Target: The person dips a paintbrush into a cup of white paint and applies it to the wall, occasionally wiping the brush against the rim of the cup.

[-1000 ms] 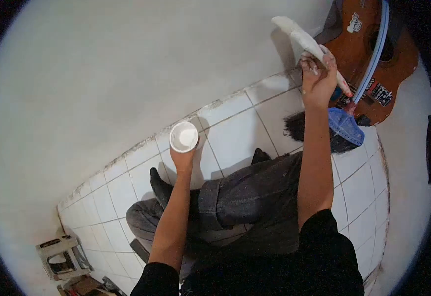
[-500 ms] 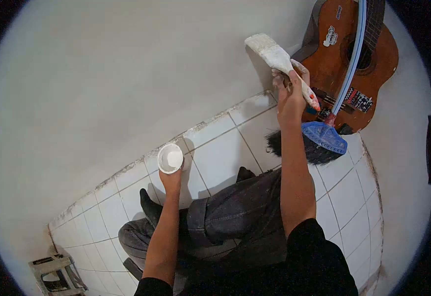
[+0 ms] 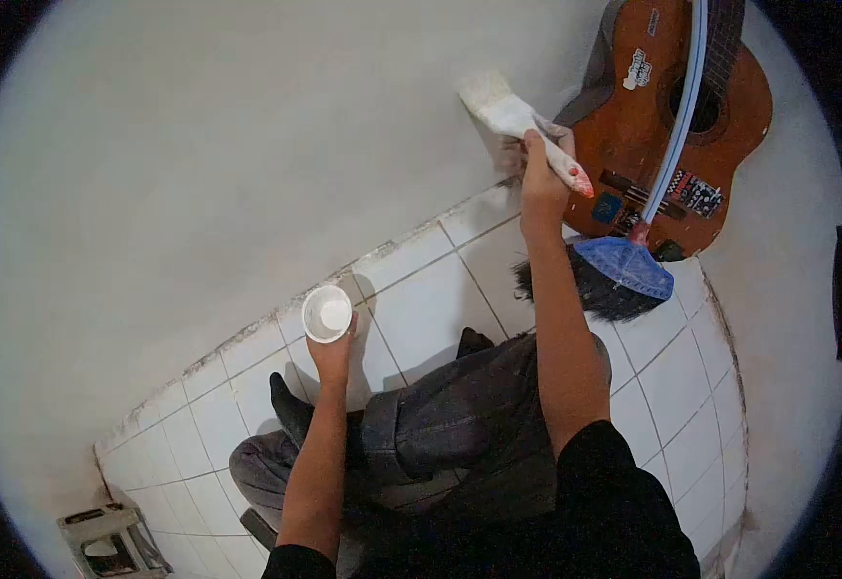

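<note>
**Brush at the wall, cup held low**

The person sits on the tile floor (image 3: 421,280) facing a pale wall (image 3: 247,145). Their legs, in dark jeans (image 3: 460,415), are bent in front, and one dark sock (image 3: 291,410) shows at the left.

The right hand (image 3: 542,179) is raised with the arm stretched out. Its fingers are wrapped tight around the handle of a brush (image 3: 510,116). The brush is coated white, and its bristles lie at the wall just above the line where wall meets floor. The handle slants down to the right and ends in a red tip that sticks out past the hand. (The bristle end is a little blurred, so how flat it presses cannot be told.)

The left hand (image 3: 332,349) is lower and to the left, well apart from the right. Its fingers are closed around a small white cup (image 3: 327,314), gripped from below. The cup is upright with its mouth open to the camera and white inside. It hangs over the floor near the foot of the wall.

Just right of the brush a brown guitar (image 3: 624,125) leans in the corner, with a few stickers on its body. A broom (image 3: 619,275) stands across it, its pole running up over the guitar. Its blue head and dark bristles rest on the tiles below the right hand. A stool (image 3: 112,545) sits at the bottom left.
</note>
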`<control>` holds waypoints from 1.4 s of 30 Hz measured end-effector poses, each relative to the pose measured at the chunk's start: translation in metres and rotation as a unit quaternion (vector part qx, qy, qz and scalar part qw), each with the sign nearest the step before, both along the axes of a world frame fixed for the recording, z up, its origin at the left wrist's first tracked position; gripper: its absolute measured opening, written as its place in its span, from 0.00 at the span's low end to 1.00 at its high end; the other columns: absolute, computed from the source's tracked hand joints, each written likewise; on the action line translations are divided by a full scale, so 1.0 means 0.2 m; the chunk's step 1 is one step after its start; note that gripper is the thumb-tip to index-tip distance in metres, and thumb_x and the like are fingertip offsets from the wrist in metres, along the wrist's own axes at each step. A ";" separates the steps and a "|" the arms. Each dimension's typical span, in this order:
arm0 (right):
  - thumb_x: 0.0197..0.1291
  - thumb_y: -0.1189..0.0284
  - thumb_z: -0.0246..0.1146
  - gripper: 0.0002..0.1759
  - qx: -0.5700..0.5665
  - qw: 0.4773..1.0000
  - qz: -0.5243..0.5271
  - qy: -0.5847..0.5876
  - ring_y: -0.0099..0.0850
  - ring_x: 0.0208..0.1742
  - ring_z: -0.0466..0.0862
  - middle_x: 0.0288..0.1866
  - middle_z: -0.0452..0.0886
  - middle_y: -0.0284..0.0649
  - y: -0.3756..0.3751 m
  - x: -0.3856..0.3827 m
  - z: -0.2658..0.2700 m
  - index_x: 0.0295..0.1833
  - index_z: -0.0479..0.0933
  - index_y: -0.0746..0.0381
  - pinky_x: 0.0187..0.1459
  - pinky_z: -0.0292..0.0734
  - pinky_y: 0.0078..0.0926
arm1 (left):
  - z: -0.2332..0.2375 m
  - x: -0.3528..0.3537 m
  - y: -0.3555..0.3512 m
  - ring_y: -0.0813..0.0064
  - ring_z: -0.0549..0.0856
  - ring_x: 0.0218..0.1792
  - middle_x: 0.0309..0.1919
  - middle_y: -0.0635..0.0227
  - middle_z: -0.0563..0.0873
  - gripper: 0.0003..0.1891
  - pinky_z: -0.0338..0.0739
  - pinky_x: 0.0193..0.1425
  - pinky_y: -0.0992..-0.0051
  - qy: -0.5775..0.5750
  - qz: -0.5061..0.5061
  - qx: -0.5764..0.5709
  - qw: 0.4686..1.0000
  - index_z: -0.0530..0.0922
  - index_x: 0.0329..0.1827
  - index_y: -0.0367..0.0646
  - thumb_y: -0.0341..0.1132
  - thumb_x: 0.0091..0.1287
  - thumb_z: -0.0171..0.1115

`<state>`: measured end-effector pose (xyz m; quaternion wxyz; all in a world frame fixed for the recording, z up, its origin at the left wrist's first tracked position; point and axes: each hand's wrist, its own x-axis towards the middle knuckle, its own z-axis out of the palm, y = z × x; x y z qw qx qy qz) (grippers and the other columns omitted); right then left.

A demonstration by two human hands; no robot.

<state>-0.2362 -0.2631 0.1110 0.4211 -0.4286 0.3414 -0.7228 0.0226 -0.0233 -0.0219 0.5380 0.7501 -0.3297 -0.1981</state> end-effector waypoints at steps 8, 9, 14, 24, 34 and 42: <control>0.73 0.74 0.55 0.09 -0.055 0.983 0.022 -0.171 0.31 0.41 0.87 0.46 0.82 0.46 0.05 -0.05 0.19 0.54 0.69 0.65 0.39 0.82 0.24 | -0.03 0.00 0.00 0.68 0.84 0.53 0.52 0.61 0.86 0.31 0.75 0.61 0.70 -0.004 0.019 -0.023 1.000 0.77 0.59 0.34 0.35 0.54 0.82; 0.74 0.73 0.56 0.11 -0.090 0.984 0.049 -0.144 0.32 0.44 0.87 0.48 0.82 0.47 0.06 -0.05 0.21 0.55 0.69 0.65 0.44 0.83 0.26 | -0.02 -0.01 0.01 0.69 0.84 0.53 0.52 0.61 0.86 0.31 0.75 0.61 0.70 -0.011 0.014 -0.024 1.000 0.77 0.59 0.34 0.35 0.54 0.82; 0.71 0.74 0.59 0.13 -0.079 0.997 0.016 -0.007 0.31 0.38 0.88 0.42 0.86 0.48 0.02 0.01 0.16 0.56 0.67 0.68 0.34 0.83 0.25 | -0.02 0.00 0.00 0.69 0.83 0.54 0.53 0.61 0.85 0.31 0.75 0.61 0.70 0.016 0.011 -0.010 1.000 0.76 0.59 0.33 0.34 0.54 0.81; 0.64 0.76 0.62 0.08 0.082 0.994 0.066 0.042 0.26 0.31 0.86 0.37 0.84 0.44 -0.04 -0.08 -0.18 0.44 0.71 0.66 0.25 0.80 0.21 | -0.09 0.05 0.00 0.69 0.83 0.55 0.54 0.62 0.85 0.31 0.76 0.61 0.70 -0.037 0.002 -0.014 0.999 0.76 0.60 0.34 0.33 0.55 0.80; 0.67 0.67 0.63 0.14 0.049 0.992 -0.078 0.083 0.23 0.35 0.80 0.34 0.82 0.36 0.00 -0.06 -0.12 0.46 0.80 0.70 0.38 0.76 0.25 | 0.04 0.04 0.14 0.65 0.76 0.65 0.68 0.60 0.73 0.42 0.71 0.67 0.67 0.131 -0.066 -0.066 0.987 0.61 0.76 0.42 0.24 0.56 0.70; 0.68 0.61 0.64 0.19 -0.009 0.934 0.100 0.342 0.24 0.25 0.76 0.21 0.77 0.39 0.14 0.07 -0.04 0.37 0.79 0.68 0.30 0.71 0.29 | 0.10 0.06 0.17 0.66 0.75 0.66 0.64 0.57 0.77 0.23 0.70 0.70 0.64 0.208 0.056 -0.115 0.970 0.69 0.72 0.35 0.33 0.75 0.51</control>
